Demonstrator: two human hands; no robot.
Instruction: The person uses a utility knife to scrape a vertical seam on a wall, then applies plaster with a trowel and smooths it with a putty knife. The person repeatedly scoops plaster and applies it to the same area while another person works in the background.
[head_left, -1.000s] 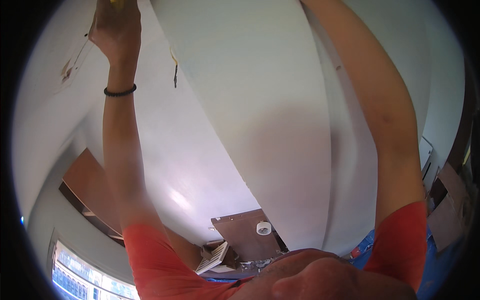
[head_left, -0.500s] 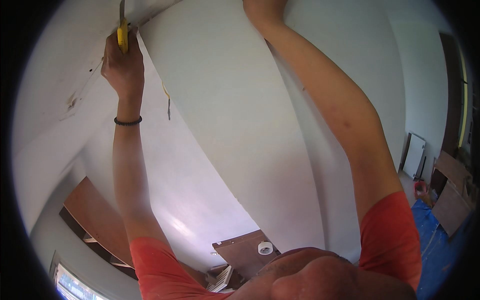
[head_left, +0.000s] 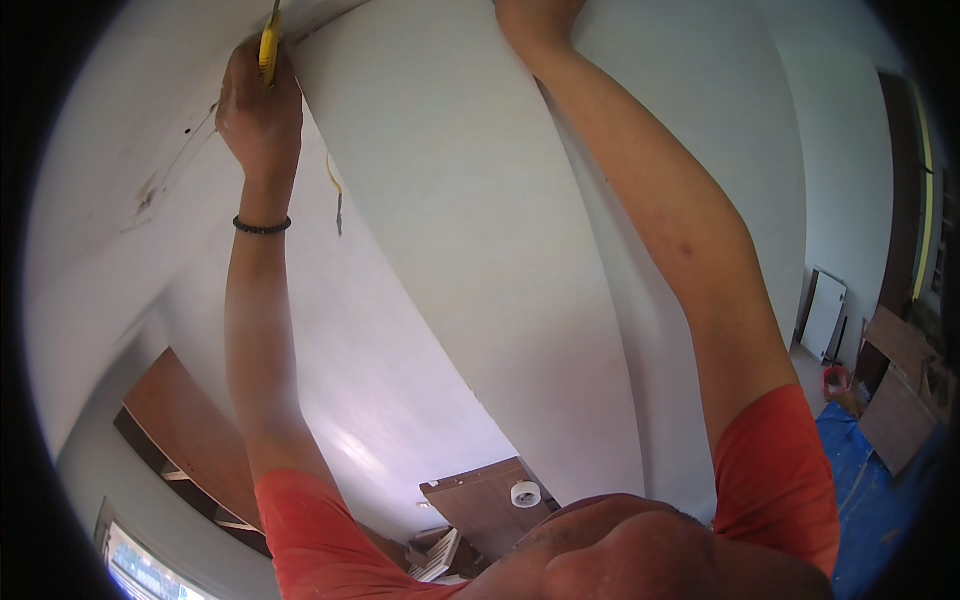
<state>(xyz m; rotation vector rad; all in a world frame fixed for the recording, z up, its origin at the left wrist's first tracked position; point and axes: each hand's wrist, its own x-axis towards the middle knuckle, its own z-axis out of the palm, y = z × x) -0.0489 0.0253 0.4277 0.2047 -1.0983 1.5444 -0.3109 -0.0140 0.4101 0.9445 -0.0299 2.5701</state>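
Observation:
Raised high at the upper left, my left hand [head_left: 258, 110] is closed on a yellow utility knife [head_left: 268, 55], its blade up by the seam of the white surface [head_left: 120, 160] and a pale panel [head_left: 440, 230]. My right hand [head_left: 540, 20] is up at the panel's upper part, its fingers cut off by the top edge of the picture. A loose yellow and dark wire [head_left: 335, 180] hangs beside the panel's left edge, under my left hand. Cracks and a small dark hole mark the white surface left of that hand.
A wooden shelf unit [head_left: 185, 420] and window [head_left: 150, 560] are at lower left; a brown board [head_left: 470, 510] with a white roll [head_left: 525, 493] at bottom middle. At right lie a blue sheet [head_left: 865, 500], brown boards [head_left: 895, 420] and a leaning white panel [head_left: 827, 310], near a dark doorway [head_left: 895, 180].
Over the last second both arms moved leftward or down in view, bringing the knife and more of the right side into sight. In the last half second my left hand rose slightly rightward.

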